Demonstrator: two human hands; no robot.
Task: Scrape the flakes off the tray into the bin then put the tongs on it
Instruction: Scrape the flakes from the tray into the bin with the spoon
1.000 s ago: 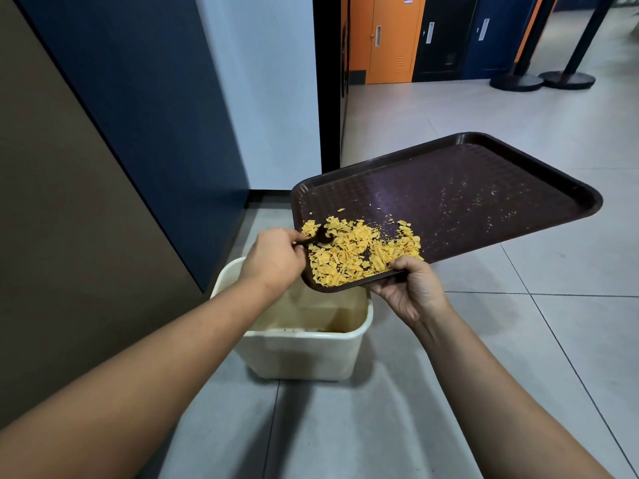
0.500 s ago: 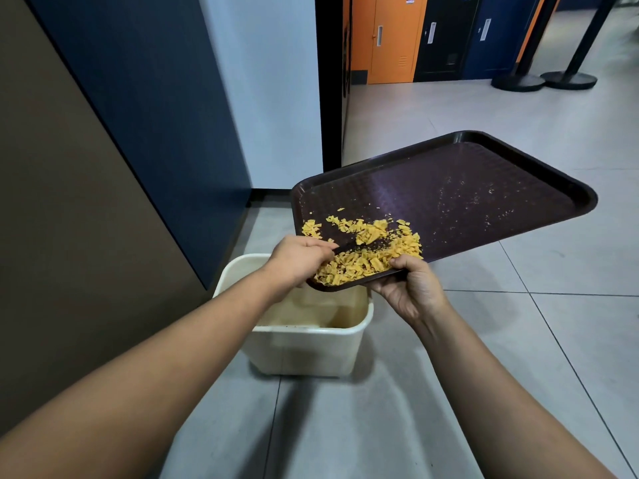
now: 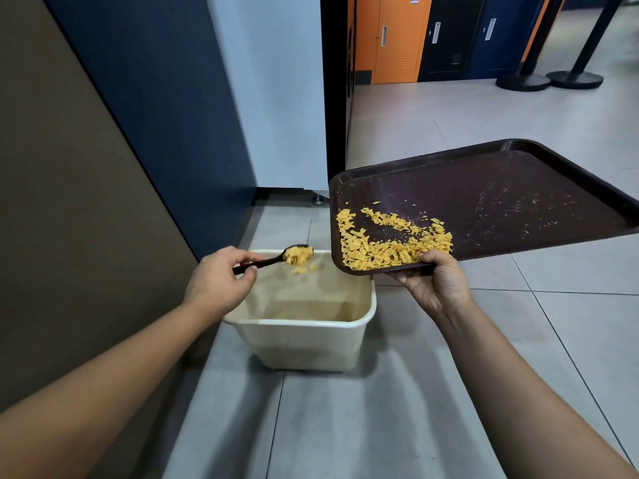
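A dark brown tray (image 3: 501,198) is held tilted, its low near corner over the right rim of a cream bin (image 3: 304,344). My right hand (image 3: 435,281) grips that near edge from below. Yellow flakes (image 3: 390,243) lie heaped in the tray's low corner, with crumbs scattered further up. My left hand (image 3: 221,281) holds a black utensil (image 3: 269,260) above the bin's left side; its scoop-shaped end carries flakes, and some are falling off it into the bin. Whether it is tongs I cannot tell.
The bin stands on a grey tiled floor beside a brown and dark blue wall (image 3: 103,167) on the left. Orange and black lockers (image 3: 408,39) and two black post bases (image 3: 549,79) stand far back right.
My left hand has drawn the utensil off the tray to the left, carrying a load of flakes over the bin. The tray has shifted right, and the bin's opening now shows.
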